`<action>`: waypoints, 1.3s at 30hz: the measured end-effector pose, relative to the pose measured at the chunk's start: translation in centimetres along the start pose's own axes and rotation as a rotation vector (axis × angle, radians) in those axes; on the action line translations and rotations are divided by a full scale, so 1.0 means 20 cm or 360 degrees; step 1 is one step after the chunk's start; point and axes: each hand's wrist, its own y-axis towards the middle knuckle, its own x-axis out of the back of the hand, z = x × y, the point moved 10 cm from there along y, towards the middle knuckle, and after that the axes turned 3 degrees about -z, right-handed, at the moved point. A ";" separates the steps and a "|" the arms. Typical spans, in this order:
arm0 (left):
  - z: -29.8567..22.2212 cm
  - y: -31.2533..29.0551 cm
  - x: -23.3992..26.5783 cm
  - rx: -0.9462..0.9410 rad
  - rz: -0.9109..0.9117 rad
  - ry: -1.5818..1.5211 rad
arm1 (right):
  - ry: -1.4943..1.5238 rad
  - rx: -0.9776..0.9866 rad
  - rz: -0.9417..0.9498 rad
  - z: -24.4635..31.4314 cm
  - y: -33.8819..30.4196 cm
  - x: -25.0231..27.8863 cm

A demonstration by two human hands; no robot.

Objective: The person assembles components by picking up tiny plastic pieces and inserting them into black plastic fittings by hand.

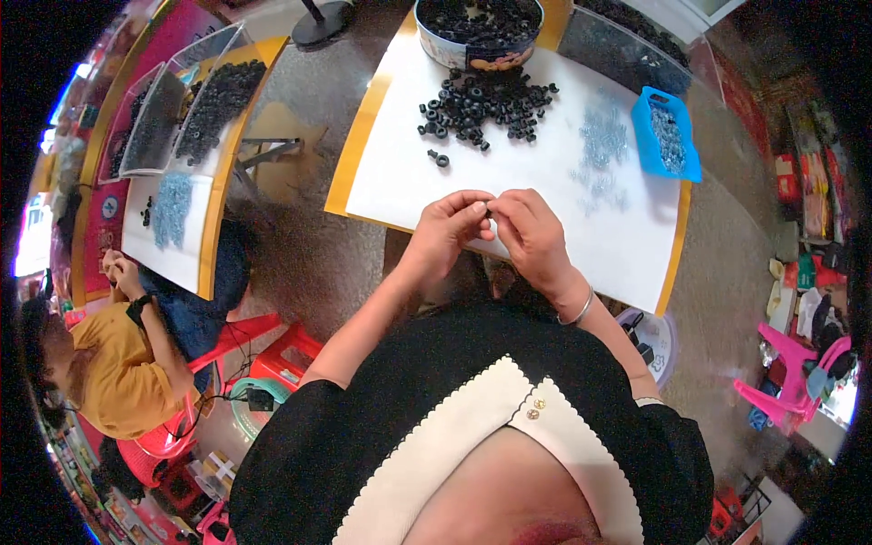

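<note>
My left hand [447, 234] and my right hand [536, 238] meet at the table's near edge, fingertips pinched together. Between them a small black part [490, 210] shows only as a dark speck; its shape is mostly hidden by the fingers. Beyond my hands lies a loose heap of small black ring-shaped parts [477, 104], with a single black part [440, 160] apart from it, closer to my left hand. To the right, small clear bluish pieces [603, 136] are spread over the white tabletop [381, 173].
A round tin [477, 56] full of black parts stands at the far edge. A blue basket [648, 136] of clear pieces sits at the right, near a clear bin [618, 41]. At the left, a person in a yellow shirt [123, 372] works at another table [204, 227].
</note>
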 end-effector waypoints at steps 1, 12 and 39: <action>0.00 0.01 -0.01 -0.0008 0.0025 -0.0032 | -0.0006 -0.0021 0.0012 -0.01 0.00 0.01; 0.03 0.01 -0.04 0.0054 0.0079 0.0101 | 0.0234 -0.0438 0.0182 -0.17 -0.05 0.00; 0.07 -0.03 -0.12 0.0223 0.0366 0.0309 | 0.0360 -0.0456 0.0445 -0.15 -0.08 -0.04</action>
